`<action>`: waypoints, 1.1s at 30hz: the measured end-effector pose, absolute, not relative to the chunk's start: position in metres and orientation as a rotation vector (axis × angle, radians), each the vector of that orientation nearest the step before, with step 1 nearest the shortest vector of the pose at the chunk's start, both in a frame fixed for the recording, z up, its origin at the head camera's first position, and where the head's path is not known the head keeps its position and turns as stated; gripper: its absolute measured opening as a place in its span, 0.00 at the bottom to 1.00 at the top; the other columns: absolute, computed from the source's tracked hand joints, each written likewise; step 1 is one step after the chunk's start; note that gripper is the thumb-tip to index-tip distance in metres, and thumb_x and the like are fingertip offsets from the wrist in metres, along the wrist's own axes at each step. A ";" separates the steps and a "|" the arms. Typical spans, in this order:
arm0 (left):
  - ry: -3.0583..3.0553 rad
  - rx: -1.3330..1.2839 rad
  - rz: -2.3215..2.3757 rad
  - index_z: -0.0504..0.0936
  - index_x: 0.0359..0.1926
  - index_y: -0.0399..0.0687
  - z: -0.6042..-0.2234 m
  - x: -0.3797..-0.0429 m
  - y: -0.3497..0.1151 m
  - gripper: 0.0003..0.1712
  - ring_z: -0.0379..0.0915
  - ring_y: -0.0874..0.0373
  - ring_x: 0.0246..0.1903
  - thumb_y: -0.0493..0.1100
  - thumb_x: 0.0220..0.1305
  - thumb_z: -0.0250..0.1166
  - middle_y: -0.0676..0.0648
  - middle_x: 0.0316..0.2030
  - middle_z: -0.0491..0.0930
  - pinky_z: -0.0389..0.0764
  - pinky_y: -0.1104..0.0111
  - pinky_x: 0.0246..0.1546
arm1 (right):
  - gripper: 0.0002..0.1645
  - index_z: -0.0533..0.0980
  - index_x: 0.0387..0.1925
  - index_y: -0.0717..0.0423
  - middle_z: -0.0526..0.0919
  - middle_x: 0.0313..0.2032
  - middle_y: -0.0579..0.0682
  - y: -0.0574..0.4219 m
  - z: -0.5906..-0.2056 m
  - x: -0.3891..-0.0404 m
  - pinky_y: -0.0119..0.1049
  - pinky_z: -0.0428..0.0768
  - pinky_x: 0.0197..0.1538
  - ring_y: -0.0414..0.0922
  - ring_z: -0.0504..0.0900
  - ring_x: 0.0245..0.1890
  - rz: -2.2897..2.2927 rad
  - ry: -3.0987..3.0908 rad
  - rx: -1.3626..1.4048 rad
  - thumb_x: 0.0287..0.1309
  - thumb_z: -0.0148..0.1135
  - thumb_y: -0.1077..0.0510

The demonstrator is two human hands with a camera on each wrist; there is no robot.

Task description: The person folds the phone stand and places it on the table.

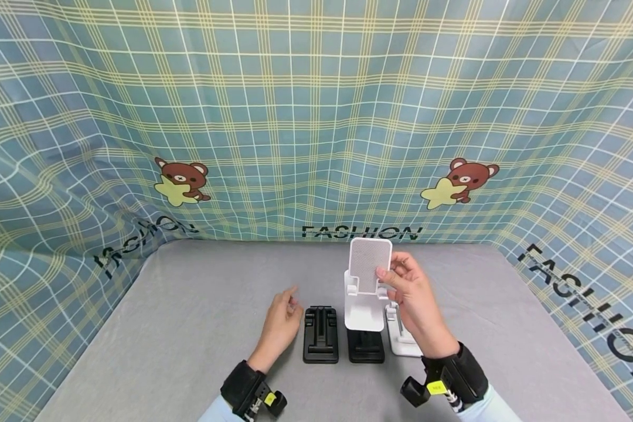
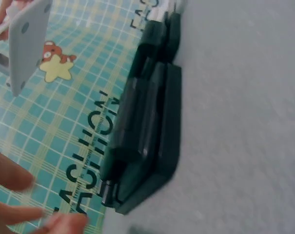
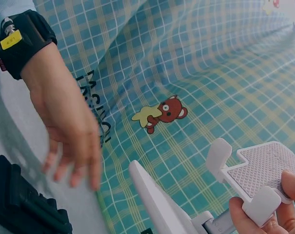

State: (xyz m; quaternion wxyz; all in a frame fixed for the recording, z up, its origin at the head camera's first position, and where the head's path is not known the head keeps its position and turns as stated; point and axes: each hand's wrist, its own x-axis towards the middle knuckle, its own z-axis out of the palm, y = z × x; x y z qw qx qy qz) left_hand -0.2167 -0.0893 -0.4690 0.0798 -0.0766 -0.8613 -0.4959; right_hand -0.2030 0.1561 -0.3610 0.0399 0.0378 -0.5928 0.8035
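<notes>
In my right hand I hold an unfolded white phone stand, pinched by its textured back plate with the thumb in front. The stand is raised above the table, its base hanging below the plate. The right wrist view shows the thumb and fingers at the plate's edge, near a small white lip. My left hand hovers near a folded black phone stand, fingers loose and holding nothing. A second black phone stand lies partly hidden under the raised one. Behind my right wrist lies another white phone stand, partly covered.
A grey cloth covers the table. Checked fabric with bear prints and lettering hangs around its back and sides. The stands on the table lie in a row from centre to right.
</notes>
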 end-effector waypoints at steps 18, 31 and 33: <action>-1.780 -0.859 -3.128 0.38 0.73 0.41 -0.441 -0.190 -0.062 0.40 0.70 0.54 0.57 0.38 0.67 0.49 0.38 0.65 0.60 0.72 0.54 0.59 | 0.14 0.71 0.39 0.43 0.79 0.35 0.39 0.131 -0.358 -0.185 0.32 0.78 0.35 0.36 0.79 0.35 2.497 -1.873 0.251 0.59 0.58 0.67; -1.879 -0.833 -3.042 0.47 0.71 0.38 -0.440 -0.185 -0.054 0.30 0.72 0.47 0.57 0.36 0.72 0.45 0.33 0.63 0.62 0.77 0.50 0.52 | 0.14 0.70 0.40 0.47 0.80 0.37 0.40 0.130 -0.367 -0.190 0.35 0.80 0.39 0.38 0.81 0.36 2.400 -1.988 0.247 0.57 0.60 0.66; -1.903 -0.836 -3.018 0.47 0.71 0.37 -0.439 -0.186 -0.054 0.30 0.72 0.46 0.57 0.36 0.72 0.45 0.32 0.64 0.61 0.77 0.51 0.51 | 0.14 0.69 0.42 0.50 0.81 0.37 0.40 0.133 -0.368 -0.192 0.36 0.80 0.41 0.38 0.81 0.36 2.353 -2.039 0.294 0.57 0.61 0.65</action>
